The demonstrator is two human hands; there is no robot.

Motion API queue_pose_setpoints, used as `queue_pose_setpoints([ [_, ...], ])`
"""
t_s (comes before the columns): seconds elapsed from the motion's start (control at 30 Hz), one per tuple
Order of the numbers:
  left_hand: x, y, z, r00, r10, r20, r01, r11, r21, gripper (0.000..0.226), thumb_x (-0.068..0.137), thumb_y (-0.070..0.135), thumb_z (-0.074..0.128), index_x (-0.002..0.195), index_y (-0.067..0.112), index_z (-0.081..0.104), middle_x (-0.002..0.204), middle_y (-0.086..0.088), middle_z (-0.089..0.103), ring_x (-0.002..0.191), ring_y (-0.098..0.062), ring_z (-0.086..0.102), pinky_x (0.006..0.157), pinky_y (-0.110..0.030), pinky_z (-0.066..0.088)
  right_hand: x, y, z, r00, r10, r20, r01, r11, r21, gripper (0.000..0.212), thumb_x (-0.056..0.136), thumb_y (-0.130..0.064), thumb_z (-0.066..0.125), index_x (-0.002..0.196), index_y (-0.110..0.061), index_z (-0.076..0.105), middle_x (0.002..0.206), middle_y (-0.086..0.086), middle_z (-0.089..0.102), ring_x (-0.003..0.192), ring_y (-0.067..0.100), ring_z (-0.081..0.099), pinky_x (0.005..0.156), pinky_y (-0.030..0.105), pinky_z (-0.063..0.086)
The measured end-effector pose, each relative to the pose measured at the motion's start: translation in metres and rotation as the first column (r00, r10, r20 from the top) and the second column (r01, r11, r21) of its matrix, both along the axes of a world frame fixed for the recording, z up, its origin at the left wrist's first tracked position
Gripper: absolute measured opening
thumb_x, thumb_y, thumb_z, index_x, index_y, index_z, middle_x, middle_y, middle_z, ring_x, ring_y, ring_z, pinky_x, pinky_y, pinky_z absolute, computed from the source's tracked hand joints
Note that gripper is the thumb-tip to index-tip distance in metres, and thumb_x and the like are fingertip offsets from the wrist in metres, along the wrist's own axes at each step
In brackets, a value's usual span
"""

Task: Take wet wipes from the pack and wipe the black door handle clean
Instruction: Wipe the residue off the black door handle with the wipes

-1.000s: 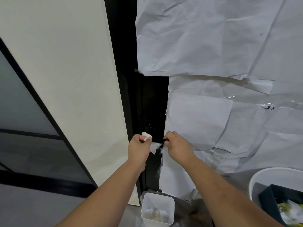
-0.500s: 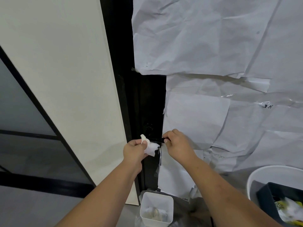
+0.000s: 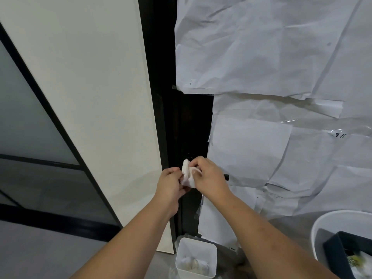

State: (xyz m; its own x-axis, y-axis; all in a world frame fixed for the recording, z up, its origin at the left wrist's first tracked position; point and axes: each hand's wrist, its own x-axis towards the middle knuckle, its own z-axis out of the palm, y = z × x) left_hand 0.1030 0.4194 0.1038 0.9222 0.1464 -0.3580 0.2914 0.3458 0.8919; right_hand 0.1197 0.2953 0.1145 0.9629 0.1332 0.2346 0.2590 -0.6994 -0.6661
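A crumpled white wet wipe [image 3: 188, 175] is held between both hands in front of the black door [image 3: 187, 127]. My left hand [image 3: 170, 185] grips its lower left part. My right hand [image 3: 209, 178] pinches its upper right part with thumb and fingertips. The black door handle [image 3: 226, 176] shows only as a short tip poking out to the right of my right hand; the rest is hidden behind that hand. The wipes pack cannot be made out.
Crumpled white paper sheets [image 3: 271, 57] cover the door to the right. A white wall panel [image 3: 90, 97] stands on the left. On the floor below sit a small white bin [image 3: 196, 256] holding used wipes and a larger white tub [image 3: 342, 224] with a dark box.
My right hand has let go of the handle and moved left onto the wipe. My left hand drew the wipe off the handle. Both hands now hold it.
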Motion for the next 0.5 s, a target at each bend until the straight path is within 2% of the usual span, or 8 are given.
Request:
queue_pose_setpoints([
  [0.03, 0.001, 0.001, 0.003, 0.998, 0.057, 0.028, -0.060, 0.987, 0.146, 0.017, 0.096, 0.011, 0.050, 0.110, 0.014, 0.058, 0.104, -0.012, 0.069, 0.093, -0.026, 0.070, 0.079, -0.038, 0.059, 0.003, -0.003, 0.001, 0.998, -0.042, 0.042, 0.043, 0.998, -0.034, 0.020, 0.092, -0.015, 0.052, 0.105, -0.027, 0.061, 0.093, -0.008, 0.051, 0.087, 0.012, 0.051, 0.072, 0.026, 0.048],
  [0.07, 0.003, 0.002, 0.005, 0.989, 0.098, 0.108, -0.129, 0.933, 0.337, 0.014, 0.097, 0.012, 0.051, 0.108, 0.016, 0.058, 0.104, -0.007, 0.066, 0.095, -0.024, 0.068, 0.081, -0.035, 0.057, 0.006, -0.007, 0.000, 0.994, -0.072, 0.088, 0.079, 0.993, -0.089, 0.023, 0.092, -0.013, 0.051, 0.108, -0.025, 0.064, 0.095, -0.004, 0.051, 0.086, 0.016, 0.051, 0.071, 0.029, 0.046],
  [0.1, 0.004, 0.005, 0.007, 0.969, 0.104, 0.225, -0.209, 0.834, 0.510, 0.014, 0.096, 0.014, 0.054, 0.109, 0.018, 0.058, 0.107, -0.002, 0.063, 0.098, -0.021, 0.065, 0.083, -0.031, 0.054, 0.009, -0.012, -0.001, 0.989, -0.079, 0.122, 0.101, 0.978, -0.184, 0.027, 0.090, -0.011, 0.053, 0.110, -0.023, 0.066, 0.095, -0.001, 0.052, 0.087, 0.019, 0.052, 0.070, 0.030, 0.043],
  [0.17, 0.011, 0.012, 0.011, 0.894, 0.049, 0.445, -0.379, 0.610, 0.696, 0.026, 0.095, 0.016, 0.059, 0.120, 0.017, 0.055, 0.117, 0.000, 0.053, 0.105, -0.016, 0.058, 0.090, -0.030, 0.050, 0.011, -0.018, -0.003, 0.986, -0.059, 0.154, 0.120, 0.896, -0.427, 0.028, 0.087, -0.014, 0.057, 0.112, -0.022, 0.067, 0.099, 0.001, 0.054, 0.093, 0.022, 0.049, 0.072, 0.029, 0.033],
  [0.27, 0.026, 0.022, 0.012, 0.806, -0.046, 0.590, -0.557, 0.279, 0.782, 0.059, 0.088, 0.013, 0.067, 0.141, 0.012, 0.041, 0.140, -0.010, 0.040, 0.125, -0.026, 0.045, 0.105, -0.041, 0.042, 0.004, -0.015, -0.007, 0.972, -0.048, 0.231, 0.159, 0.858, -0.488, 0.024, 0.090, -0.033, 0.056, 0.102, -0.016, 0.069, 0.100, 0.002, 0.053, 0.093, 0.021, 0.046, 0.075, 0.032, 0.033],
  [0.37, 0.040, 0.033, 0.006, 0.847, -0.179, 0.500, -0.506, 0.016, 0.862, 0.090, 0.086, 0.017, 0.069, 0.155, 0.010, 0.012, 0.160, -0.018, 0.013, 0.146, -0.037, 0.018, 0.117, -0.053, 0.021, 0.001, -0.007, -0.012, 0.968, -0.039, 0.250, 0.162, 0.855, -0.493, 0.017, 0.085, -0.022, 0.065, 0.099, -0.012, 0.068, 0.098, 0.003, 0.052, 0.087, 0.020, 0.047, 0.070, 0.030, 0.038],
  [0.43, 0.046, 0.041, -0.001, 0.873, -0.224, 0.433, -0.456, -0.061, 0.888, 0.103, 0.087, 0.019, 0.070, 0.155, 0.014, -0.007, 0.163, -0.016, -0.001, 0.150, -0.036, 0.003, 0.118, -0.055, 0.010, 0.002, -0.001, -0.013, 0.979, -0.038, 0.201, 0.133, 0.866, -0.482, 0.024, 0.080, -0.009, 0.068, 0.103, -0.012, 0.064, 0.099, 0.003, 0.052, 0.086, 0.018, 0.049, 0.066, 0.028, 0.041],
  [0.5, 0.049, 0.044, -0.005, 0.877, -0.231, 0.421, -0.451, -0.096, 0.888, 0.109, 0.087, 0.021, 0.070, 0.154, 0.018, -0.016, 0.163, -0.013, -0.007, 0.150, -0.033, -0.002, 0.118, -0.056, 0.009, 0.003, 0.007, -0.012, 0.980, -0.004, 0.197, 0.102, 0.866, -0.490, 0.030, 0.078, 0.001, 0.064, 0.105, -0.010, 0.062, 0.101, 0.004, 0.052, 0.087, 0.019, 0.050, 0.069, 0.028, 0.044],
])
